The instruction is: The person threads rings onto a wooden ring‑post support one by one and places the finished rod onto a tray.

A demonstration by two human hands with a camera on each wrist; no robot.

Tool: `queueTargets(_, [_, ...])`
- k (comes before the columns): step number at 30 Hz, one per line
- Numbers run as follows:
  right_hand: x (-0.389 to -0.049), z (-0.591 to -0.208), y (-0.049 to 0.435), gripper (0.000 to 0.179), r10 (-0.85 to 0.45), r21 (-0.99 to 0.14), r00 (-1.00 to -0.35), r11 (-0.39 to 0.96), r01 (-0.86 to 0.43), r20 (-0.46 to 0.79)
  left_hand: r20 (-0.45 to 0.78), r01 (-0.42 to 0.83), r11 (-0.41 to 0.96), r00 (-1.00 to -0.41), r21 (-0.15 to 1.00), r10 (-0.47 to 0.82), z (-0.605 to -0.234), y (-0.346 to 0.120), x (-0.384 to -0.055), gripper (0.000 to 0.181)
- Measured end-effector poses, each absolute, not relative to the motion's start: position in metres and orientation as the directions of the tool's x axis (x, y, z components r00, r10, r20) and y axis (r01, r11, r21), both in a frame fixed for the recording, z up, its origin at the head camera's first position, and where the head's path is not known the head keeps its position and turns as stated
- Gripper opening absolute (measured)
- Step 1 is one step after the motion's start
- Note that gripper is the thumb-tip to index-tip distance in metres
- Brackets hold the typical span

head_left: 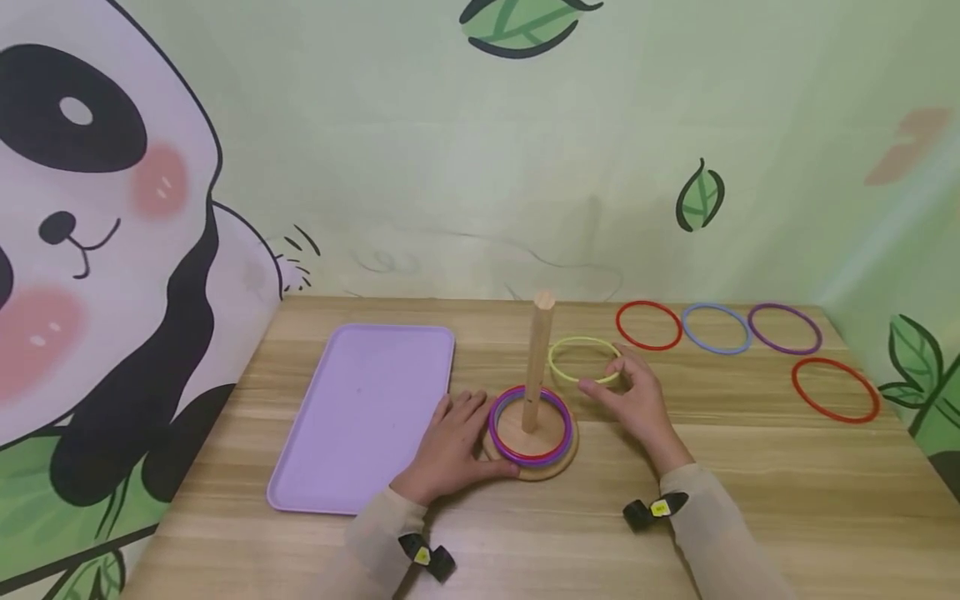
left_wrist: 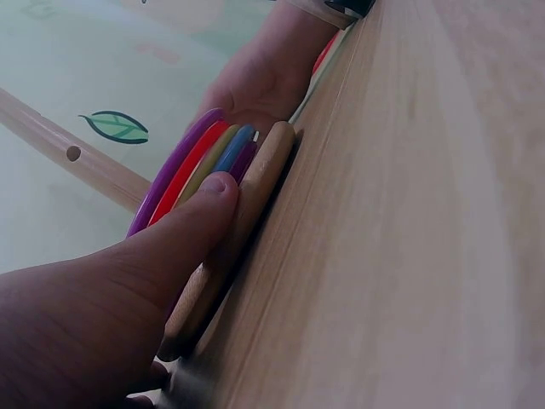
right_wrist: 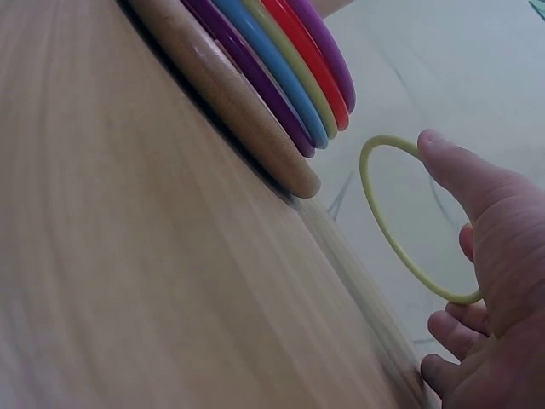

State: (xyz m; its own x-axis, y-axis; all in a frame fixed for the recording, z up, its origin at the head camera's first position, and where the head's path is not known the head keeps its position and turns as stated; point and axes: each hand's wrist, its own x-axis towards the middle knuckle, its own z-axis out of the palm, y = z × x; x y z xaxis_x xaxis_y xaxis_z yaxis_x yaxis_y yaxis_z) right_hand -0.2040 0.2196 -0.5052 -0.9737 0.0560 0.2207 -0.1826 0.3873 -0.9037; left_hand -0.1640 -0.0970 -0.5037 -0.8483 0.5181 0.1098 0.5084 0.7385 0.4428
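Wooden tabletop (head_left: 600,525): left fingers (head_left: 468,410) round base (head_left: 551,473) edge, right fingers (right_wrist: 456,166) in pinch on yellow ring (right_wrist: 364,179), gap to stack (right_wrist: 281,77)

Tray (head_left: 360,417) left of the peg stand (head_left: 536,367), ring stack (head_left: 529,461) on its base, four loose rings (head_left: 726,352) far right.

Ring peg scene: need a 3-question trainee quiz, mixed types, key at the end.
1. Multiple choice: what colour is the held ring in the right hand?
A red
B yellow-green
C blue

2. True or false: in the head view, the wooden peg stands between the purple tray and the right hand.

3. Count: how many loose rings lie on the table, neither held nor around the peg?

Key: 1. B; 2. True; 3. Four.
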Motion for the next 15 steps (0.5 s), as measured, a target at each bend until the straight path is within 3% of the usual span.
queueTargets(9, [-0.203,-0.504,0.214,0.034,0.044,-0.924,-0.970,0.317,-0.212,0.238,0.121,0.501,0.735,-0.853,0.457,0.507,-0.503,-0.100,-0.161,0.111])
queueTargets(15, [-0.204,-0.490,0.218,0.037,0.056,-0.940,-0.983,0.305,-0.151,0.176,0.134,0.517,0.723,-0.844,0.458,0.519,-0.503,-0.098,-0.164,0.111])
